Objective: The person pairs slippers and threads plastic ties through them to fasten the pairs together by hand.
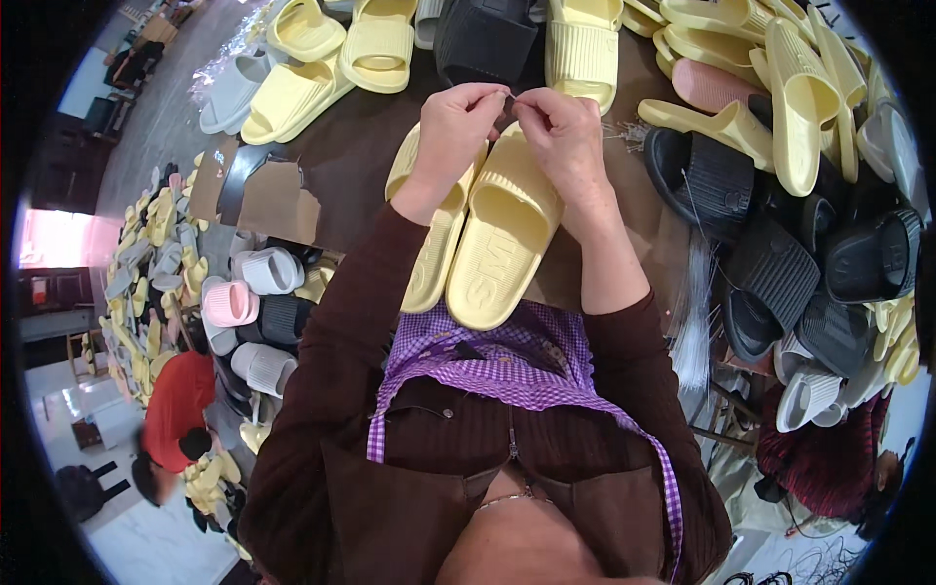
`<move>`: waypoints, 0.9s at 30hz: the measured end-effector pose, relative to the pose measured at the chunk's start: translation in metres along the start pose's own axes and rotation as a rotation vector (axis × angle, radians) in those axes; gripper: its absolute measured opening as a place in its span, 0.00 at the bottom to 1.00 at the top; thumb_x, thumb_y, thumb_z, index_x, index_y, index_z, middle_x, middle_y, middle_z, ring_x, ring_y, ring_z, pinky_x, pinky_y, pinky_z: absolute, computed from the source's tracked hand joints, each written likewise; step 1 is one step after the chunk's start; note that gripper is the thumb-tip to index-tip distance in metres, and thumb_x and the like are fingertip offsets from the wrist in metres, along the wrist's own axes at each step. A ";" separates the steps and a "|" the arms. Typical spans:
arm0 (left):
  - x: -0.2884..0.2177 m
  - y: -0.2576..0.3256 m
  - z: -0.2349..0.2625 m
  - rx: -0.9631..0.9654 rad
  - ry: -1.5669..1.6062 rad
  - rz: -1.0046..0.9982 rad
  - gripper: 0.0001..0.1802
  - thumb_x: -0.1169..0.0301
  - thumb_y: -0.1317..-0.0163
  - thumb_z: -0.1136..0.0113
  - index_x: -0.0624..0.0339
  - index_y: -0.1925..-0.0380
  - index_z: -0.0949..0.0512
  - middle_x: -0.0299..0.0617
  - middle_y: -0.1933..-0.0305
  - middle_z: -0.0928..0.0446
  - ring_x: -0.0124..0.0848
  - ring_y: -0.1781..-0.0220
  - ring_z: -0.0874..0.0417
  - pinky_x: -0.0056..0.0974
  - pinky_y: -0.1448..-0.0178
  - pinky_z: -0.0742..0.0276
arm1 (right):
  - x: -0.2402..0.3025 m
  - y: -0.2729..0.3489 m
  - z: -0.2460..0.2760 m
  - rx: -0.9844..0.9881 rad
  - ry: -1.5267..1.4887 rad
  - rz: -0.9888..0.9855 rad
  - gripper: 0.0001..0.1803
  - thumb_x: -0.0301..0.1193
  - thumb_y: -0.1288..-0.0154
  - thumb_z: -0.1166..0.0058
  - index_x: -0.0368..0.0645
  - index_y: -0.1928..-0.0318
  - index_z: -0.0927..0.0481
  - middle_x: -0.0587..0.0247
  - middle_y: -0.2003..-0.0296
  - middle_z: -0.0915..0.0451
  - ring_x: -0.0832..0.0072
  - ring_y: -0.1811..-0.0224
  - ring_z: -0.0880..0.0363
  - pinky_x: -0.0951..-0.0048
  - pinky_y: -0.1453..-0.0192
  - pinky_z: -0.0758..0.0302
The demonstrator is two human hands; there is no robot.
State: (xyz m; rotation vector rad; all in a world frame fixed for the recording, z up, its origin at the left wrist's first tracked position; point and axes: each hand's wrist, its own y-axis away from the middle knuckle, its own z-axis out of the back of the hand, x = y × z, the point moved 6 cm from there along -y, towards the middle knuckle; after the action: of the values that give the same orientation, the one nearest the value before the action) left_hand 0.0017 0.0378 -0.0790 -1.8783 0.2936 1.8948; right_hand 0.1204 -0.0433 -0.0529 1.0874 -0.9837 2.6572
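Note:
A pair of pale yellow slide sandals lies side by side on the brown tabletop in front of me, the right slide [502,234] fully in view and the left slide [434,249] partly behind my left forearm. Over their far ends both hands come close together. My left hand [450,141] is closed in a pinch, and so is my right hand [565,132], fingertips almost meeting. Between them shows a short bit of thin pale strand [509,95]; its ends are hidden by the fingers.
A bundle of thin translucent strands [694,312] hangs over the table's right edge. Black slides [770,268] and yellow slides [804,107] pile up on the right. More slides [380,44] stand along the far side. Two other people, in a red top [178,409] and dark red [824,448], are nearby.

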 end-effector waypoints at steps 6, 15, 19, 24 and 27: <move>0.001 -0.001 -0.003 0.035 0.029 0.018 0.10 0.71 0.36 0.44 0.64 0.60 0.17 0.31 0.73 0.23 0.16 0.75 0.27 0.22 0.71 0.30 | 0.001 -0.001 0.000 -0.007 0.055 0.037 0.05 0.28 0.42 0.42 0.44 0.65 0.16 0.63 0.70 0.17 0.66 0.66 0.26 0.68 0.52 0.30; 0.000 -0.001 -0.002 0.045 0.025 0.012 0.10 0.70 0.36 0.45 0.62 0.61 0.17 0.30 0.74 0.24 0.16 0.75 0.27 0.22 0.71 0.30 | 0.001 -0.001 -0.001 -0.001 0.052 0.071 0.04 0.28 0.42 0.43 0.46 0.66 0.16 0.64 0.72 0.18 0.69 0.68 0.24 0.70 0.50 0.34; 0.001 -0.002 -0.001 0.047 0.019 0.018 0.10 0.70 0.36 0.45 0.62 0.61 0.17 0.30 0.74 0.24 0.16 0.75 0.27 0.22 0.71 0.31 | -0.001 -0.002 -0.002 -0.013 0.059 0.084 0.04 0.28 0.42 0.43 0.46 0.67 0.17 0.64 0.73 0.18 0.68 0.69 0.23 0.70 0.50 0.34; 0.002 -0.001 -0.001 0.036 0.035 0.029 0.11 0.70 0.36 0.45 0.63 0.61 0.17 0.30 0.75 0.24 0.16 0.75 0.27 0.22 0.71 0.31 | 0.000 -0.002 -0.002 -0.016 0.075 0.115 0.04 0.28 0.42 0.42 0.46 0.67 0.17 0.63 0.73 0.18 0.67 0.70 0.22 0.69 0.50 0.34; 0.003 0.000 -0.002 0.043 0.044 0.029 0.10 0.70 0.36 0.44 0.63 0.61 0.17 0.30 0.75 0.24 0.16 0.76 0.28 0.22 0.71 0.31 | 0.001 0.000 -0.002 -0.025 0.074 0.121 0.04 0.28 0.42 0.42 0.46 0.67 0.17 0.62 0.73 0.18 0.67 0.70 0.22 0.69 0.51 0.33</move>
State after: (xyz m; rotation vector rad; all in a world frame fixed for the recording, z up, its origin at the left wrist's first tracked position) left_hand 0.0033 0.0372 -0.0818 -1.8992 0.3744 1.8525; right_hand 0.1184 -0.0420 -0.0538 0.9464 -1.0990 2.7490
